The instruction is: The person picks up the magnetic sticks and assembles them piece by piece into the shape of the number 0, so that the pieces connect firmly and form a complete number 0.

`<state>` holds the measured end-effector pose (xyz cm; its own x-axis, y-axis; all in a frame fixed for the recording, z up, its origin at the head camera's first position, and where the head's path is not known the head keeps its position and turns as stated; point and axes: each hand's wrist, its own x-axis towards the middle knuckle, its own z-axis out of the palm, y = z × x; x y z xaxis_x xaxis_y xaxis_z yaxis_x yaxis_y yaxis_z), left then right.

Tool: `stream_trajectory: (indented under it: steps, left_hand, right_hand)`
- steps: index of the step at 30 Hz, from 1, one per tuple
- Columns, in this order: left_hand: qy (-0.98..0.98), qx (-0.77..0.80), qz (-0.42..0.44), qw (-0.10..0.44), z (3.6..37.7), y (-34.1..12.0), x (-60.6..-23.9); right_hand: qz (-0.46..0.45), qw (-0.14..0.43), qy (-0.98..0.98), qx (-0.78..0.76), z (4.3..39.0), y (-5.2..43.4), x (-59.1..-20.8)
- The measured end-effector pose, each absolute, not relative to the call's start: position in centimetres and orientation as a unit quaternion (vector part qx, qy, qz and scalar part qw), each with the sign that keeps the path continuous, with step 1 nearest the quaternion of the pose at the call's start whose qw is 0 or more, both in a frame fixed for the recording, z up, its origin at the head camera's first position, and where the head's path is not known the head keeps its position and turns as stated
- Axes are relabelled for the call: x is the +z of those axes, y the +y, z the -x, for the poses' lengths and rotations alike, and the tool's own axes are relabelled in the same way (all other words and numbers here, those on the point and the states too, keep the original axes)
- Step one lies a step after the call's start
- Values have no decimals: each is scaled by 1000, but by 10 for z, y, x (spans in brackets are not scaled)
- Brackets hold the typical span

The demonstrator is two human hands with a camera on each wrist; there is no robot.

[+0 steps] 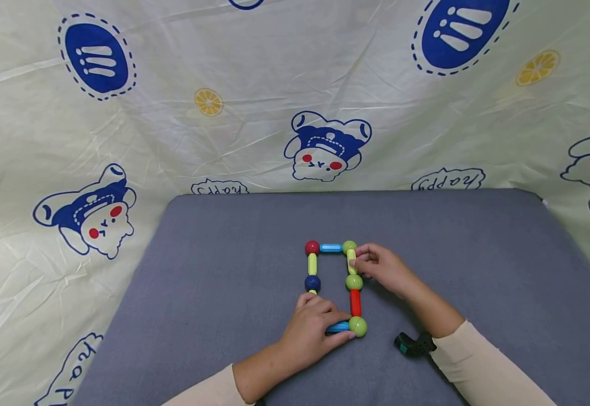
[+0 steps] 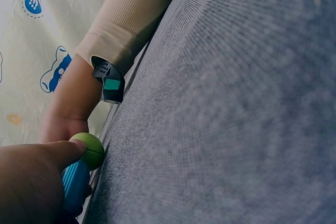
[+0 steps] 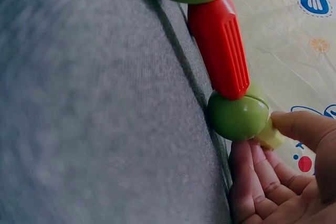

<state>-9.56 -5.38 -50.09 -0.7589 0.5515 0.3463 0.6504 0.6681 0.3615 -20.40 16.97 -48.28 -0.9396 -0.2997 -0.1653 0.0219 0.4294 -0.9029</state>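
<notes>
A rectangular loop of magnetic balls and sticks lies on the grey table. My right hand (image 1: 383, 268) pinches the yellow-green stick (image 1: 352, 261) on its right side, between two green balls, the far one (image 1: 349, 247) and the middle one (image 1: 354, 282). A red stick (image 1: 356, 303) runs down to the near green ball (image 1: 358, 326). My left hand (image 1: 310, 327) grips the near blue stick (image 1: 338, 327), its thumb tip against that ball. This hand hides the near left corner. On the left side are a dark blue ball (image 1: 312, 283) and another yellow-green stick (image 1: 312, 264).
A red ball (image 1: 312, 247) and a far blue stick (image 1: 331, 248) form the loop's far side. Behind the grey table (image 1: 234, 237) hangs a pale printed sheet (image 1: 254, 135). A black wrist strap (image 1: 414, 344) sits at the right sleeve.
</notes>
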Motion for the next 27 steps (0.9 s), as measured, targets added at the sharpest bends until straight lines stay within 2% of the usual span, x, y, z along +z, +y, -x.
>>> stream_trajectory:
  steps: [27]
  left_hand:
    - [-907, -234, 333, 108, 95, -55, -503]
  right_hand:
    - [80, 110, 881, -454, 205, 167, -489]
